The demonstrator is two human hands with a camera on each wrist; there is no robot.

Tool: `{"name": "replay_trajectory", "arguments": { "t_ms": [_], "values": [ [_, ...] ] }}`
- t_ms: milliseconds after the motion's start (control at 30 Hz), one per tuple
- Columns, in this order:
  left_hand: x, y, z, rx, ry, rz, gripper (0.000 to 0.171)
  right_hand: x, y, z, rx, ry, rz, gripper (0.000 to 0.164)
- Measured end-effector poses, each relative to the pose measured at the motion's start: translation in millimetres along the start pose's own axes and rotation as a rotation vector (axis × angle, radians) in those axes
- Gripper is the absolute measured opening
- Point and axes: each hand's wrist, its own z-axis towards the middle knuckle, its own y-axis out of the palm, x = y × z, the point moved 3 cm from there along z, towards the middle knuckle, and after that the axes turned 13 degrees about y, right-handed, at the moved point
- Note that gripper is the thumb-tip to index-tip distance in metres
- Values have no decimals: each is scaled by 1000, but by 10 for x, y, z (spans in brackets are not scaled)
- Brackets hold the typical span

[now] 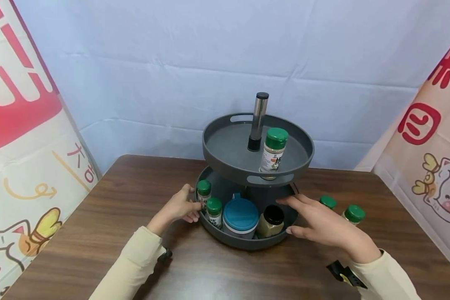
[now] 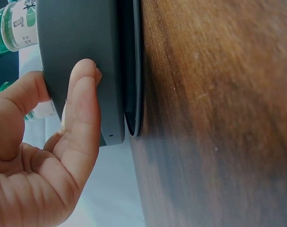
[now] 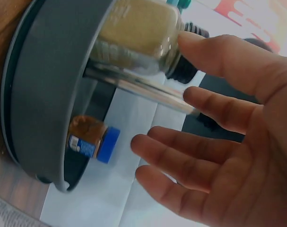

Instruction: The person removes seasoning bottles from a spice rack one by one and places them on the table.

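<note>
A grey two-tier turntable rack (image 1: 243, 243) stands on the table. My left hand (image 1: 180, 205) touches the outer wall of its lower tray (image 2: 63, 28), fingers fairly straight against it. Beside that hand, two green-capped spice bottles (image 1: 214, 212) stand inside the tray. A blue-lidded container (image 1: 241, 214) and a black-capped jar of pale powder (image 1: 271, 221) stand to their right. My right hand (image 1: 322, 225) hovers at the tray's right side with spread fingers, holding nothing; its thumb is close to the jar (image 3: 138, 28). A blue-capped jar (image 3: 89, 137) of brown contents shows deeper in the tray.
On the upper tray (image 1: 228, 146) stands one green-capped bottle (image 1: 273, 152) in front of the metal post (image 1: 259, 116). Two more green-capped bottles (image 1: 354, 213) stand on the table (image 1: 153, 175) behind my right hand. Cloth (image 1: 153, 83) hangs behind the table.
</note>
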Motion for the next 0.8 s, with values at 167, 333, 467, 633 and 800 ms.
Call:
{"name": "replay_trajectory", "arguments": {
  "t_ms": [167,333,467,633,800],
  "values": [
    [6,-9,8,1,-2,-4,55,-87,38,52,44,-98,-15,61],
    [2,-2,11,-1,5,-12,55,-123,97,99,63,-156,-22,62],
    [9,2,13,4,3,-10,54,-140,171,152,24,-158,-22,59],
    [30,0,17,4,0,-7,55,-159,230,201,-23,-143,-15,52],
    [36,1,17,5,0,-7,54,-154,229,226,-44,-131,4,48]
  ]
}}
